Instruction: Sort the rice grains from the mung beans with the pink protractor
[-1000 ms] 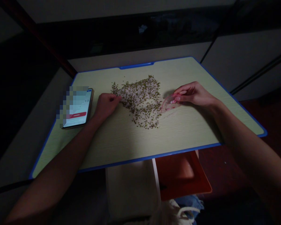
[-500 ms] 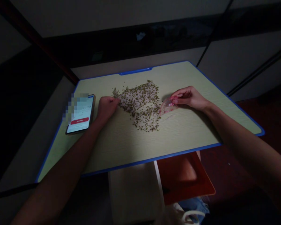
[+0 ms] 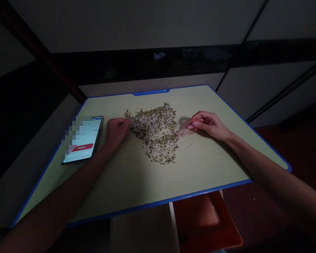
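Observation:
A pile of rice grains mixed with green beans (image 3: 159, 126), probably mung beans, is spread over the middle of the table. At its left edge rests my left hand (image 3: 117, 130), fingers closed; whatever they may hold is hidden. To the right of the pile, my right hand (image 3: 209, 124) pinches a clear protractor (image 3: 184, 129) with pink markings between thumb and fingers. The protractor is tilted, its curved edge towards the grains and close to the pile's right side.
A phone (image 3: 83, 140) with a lit screen lies left of my left hand. The light wooden tabletop (image 3: 116, 186) has a blue rim and a blue handle (image 3: 151, 92) at the back. Below the front edge are a white panel and an orange-red surface (image 3: 205, 221). Cabinets stand behind.
The view has tipped upward, so the table sits lower in the picture. Both hands keep nearly the same places beside the pile, and the protractor stays in my right hand.

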Demonstrator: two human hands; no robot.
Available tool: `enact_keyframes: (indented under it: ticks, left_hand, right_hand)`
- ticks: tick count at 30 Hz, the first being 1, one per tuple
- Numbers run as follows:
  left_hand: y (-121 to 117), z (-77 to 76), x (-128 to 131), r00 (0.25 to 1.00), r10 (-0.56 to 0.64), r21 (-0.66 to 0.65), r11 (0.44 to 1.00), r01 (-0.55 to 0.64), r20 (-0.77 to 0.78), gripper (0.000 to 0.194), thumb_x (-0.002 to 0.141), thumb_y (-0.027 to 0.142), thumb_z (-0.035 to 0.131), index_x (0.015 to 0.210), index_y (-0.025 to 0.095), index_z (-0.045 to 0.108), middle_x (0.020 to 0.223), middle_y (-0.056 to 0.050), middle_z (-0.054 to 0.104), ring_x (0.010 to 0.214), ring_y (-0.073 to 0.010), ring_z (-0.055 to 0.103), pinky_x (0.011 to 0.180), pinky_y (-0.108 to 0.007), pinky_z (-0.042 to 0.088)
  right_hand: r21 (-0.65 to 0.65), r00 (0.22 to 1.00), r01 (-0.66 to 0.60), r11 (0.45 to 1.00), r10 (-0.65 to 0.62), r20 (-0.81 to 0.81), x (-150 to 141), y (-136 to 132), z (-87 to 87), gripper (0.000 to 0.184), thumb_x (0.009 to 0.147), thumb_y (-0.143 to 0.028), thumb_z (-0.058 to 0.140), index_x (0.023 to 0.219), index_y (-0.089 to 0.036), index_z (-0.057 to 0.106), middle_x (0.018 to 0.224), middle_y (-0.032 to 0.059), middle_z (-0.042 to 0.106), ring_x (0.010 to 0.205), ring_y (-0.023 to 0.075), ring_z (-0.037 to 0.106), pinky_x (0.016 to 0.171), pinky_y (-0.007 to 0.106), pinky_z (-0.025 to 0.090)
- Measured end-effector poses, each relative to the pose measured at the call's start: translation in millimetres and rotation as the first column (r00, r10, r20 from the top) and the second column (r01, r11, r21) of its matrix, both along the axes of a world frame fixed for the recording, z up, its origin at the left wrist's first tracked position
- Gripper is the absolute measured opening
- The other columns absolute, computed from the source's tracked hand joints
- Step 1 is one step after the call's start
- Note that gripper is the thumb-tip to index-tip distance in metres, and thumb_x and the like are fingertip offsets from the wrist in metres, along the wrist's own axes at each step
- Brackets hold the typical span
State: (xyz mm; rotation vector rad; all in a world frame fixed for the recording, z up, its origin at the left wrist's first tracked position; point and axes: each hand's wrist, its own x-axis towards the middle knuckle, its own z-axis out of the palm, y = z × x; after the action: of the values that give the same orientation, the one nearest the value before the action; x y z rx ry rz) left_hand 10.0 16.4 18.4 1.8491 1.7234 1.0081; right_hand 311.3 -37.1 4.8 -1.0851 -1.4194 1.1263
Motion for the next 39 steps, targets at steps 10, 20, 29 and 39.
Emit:
enact_keyframes:
  ticks: [10, 20, 29, 39]
  left_hand:
    - [-5, 4.5, 0, 1.000, 0.010, -0.036, 0.999, -0.009, 0.026, 0.035, 0.072, 0.032, 0.050, 0.040, 0.020, 0.039, 0.035, 0.005, 0.034, 0.038, -0.0085, 0.031, 0.043, -0.026, 0.025]
    - [-7, 5.9, 2, 1.000, -0.006, -0.070, 0.998, 0.006, 0.005, 0.034, 0.071, 0.031, 0.050, 0.041, 0.020, 0.040, 0.034, 0.005, 0.036, 0.038, -0.0091, 0.033, 0.043, -0.026, 0.025]
    - [-6, 5.2, 3, 1.000, 0.001, -0.075, 0.997, -0.002, -0.005, 0.035, 0.072, 0.030, 0.050, 0.040, 0.019, 0.040, 0.036, 0.005, 0.036, 0.039, -0.0087, 0.033, 0.044, -0.026, 0.026]
    - [-7, 5.8, 4, 1.000, 0.003, -0.083, 0.997, -0.001, 0.024, 0.035, 0.072, 0.029, 0.051, 0.040, 0.019, 0.041, 0.036, 0.005, 0.037, 0.039, -0.0088, 0.034, 0.045, -0.026, 0.027]
  right_hand:
    - [-0.059, 0.998, -0.049, 0.997, 0.047, -0.035, -8, -4, -4.1, 0.018, 0.067, -0.030, 0.072, 0.081, -0.019, 0.069, 0.062, 0.0006, 0.070, 0.053, 0.0112, 0.064, 0.052, 0.023, 0.053]
    - [-0.012, 1.000, 0.013, 1.000, -0.013, 0.001, -12, -7, -1.4, 0.013, 0.067, -0.026, 0.072, 0.077, -0.018, 0.069, 0.062, 0.0005, 0.068, 0.054, 0.0115, 0.064, 0.052, 0.024, 0.054]
    - [0.020, 0.998, -0.054, 0.998, 0.054, 0.008, -10, -7, -1.3, 0.010, 0.068, -0.024, 0.071, 0.078, -0.020, 0.069, 0.063, 0.0000, 0.069, 0.056, 0.0118, 0.065, 0.055, 0.025, 0.055]
    - [0.013, 0.997, -0.065, 0.998, 0.064, 0.045, -9, -8, 1.0, 0.009, 0.070, -0.022, 0.070, 0.078, -0.020, 0.070, 0.063, -0.0002, 0.069, 0.057, 0.0122, 0.065, 0.056, 0.026, 0.054]
